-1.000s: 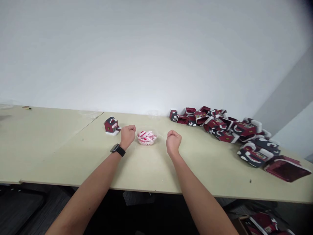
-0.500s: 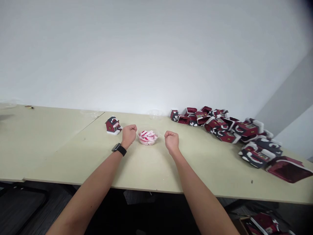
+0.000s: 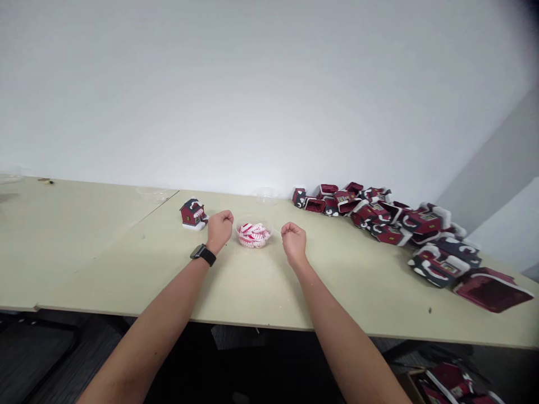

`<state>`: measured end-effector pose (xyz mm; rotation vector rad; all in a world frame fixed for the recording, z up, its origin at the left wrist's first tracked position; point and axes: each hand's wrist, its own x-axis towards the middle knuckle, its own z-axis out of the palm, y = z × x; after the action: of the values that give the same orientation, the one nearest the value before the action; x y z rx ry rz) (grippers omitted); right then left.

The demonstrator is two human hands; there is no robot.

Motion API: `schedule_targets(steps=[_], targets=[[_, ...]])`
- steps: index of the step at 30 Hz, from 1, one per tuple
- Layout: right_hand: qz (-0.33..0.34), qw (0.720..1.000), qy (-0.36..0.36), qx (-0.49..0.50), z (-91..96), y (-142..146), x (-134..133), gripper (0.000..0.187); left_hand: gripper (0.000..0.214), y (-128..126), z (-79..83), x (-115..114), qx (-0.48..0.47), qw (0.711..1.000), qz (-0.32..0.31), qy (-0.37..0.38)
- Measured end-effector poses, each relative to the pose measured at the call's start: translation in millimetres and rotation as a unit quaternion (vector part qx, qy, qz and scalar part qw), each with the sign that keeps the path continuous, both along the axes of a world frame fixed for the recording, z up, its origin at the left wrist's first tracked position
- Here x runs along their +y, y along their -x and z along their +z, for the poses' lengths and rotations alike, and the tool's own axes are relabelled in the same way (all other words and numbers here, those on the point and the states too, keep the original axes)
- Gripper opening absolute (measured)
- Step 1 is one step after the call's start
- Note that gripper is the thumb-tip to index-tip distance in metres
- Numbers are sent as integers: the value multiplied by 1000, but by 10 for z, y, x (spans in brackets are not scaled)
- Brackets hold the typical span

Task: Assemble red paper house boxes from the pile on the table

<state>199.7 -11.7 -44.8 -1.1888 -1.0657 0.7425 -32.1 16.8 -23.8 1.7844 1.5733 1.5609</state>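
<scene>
My left hand [image 3: 220,231] is curled into a loose fist on the pale green table [image 3: 252,292], with a black watch [image 3: 203,255] on its wrist. It rests between a small red house model with a dark, white-trimmed roof [image 3: 193,214] and a clear plastic bowl [image 3: 254,234] of red-and-white wrapped sweets. My right hand [image 3: 293,240] stands just right of the bowl, its fingers curled and holding nothing. Neither hand seems to touch the bowl or the house.
A large heap of red and dark house-shaped boxes [image 3: 391,224] lies along the table's right side. Faint clear plastic containers [image 3: 266,195] stand near the wall. A seam divides the table at the left. More red boxes [image 3: 450,381] sit on the floor at the lower right.
My right hand has moved slightly left, and its fingers have loosened a little. The view has shifted slightly, while the bowl and house stay in place.
</scene>
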Motion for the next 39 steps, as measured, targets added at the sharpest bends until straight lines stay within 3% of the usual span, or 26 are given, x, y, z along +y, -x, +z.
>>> schedule_targets(steps=[7, 10, 14, 20, 26, 32, 39], targets=[[-63, 996, -41, -58, 88, -183, 56, 11, 11, -15, 4, -5, 40, 999, -15, 2], [-130, 985, -56, -100, 213, -519, 93, 15, 11, -52, -15, -12, 73, 997, -29, -2], [-217, 963, -38, -158, 322, -1191, 89, 20, 11, -64, -17, -15, 72, 997, -41, -4], [-354, 907, 2, -228, 171, -2126, -91, 32, 11, -47, -16, 3, 53, 998, -32, 5], [-535, 821, 97, -176, -57, -2456, -131, 51, 12, -42, 10, 2, 41, 999, -22, 25], [-539, 818, 178, -97, -85, -2561, -67, 56, 12, -63, 108, -51, 33, 999, 2, 40], [-482, 851, 185, -99, -116, -2514, -2, 55, 15, -75, 96, -55, 30, 999, -3, 38]])
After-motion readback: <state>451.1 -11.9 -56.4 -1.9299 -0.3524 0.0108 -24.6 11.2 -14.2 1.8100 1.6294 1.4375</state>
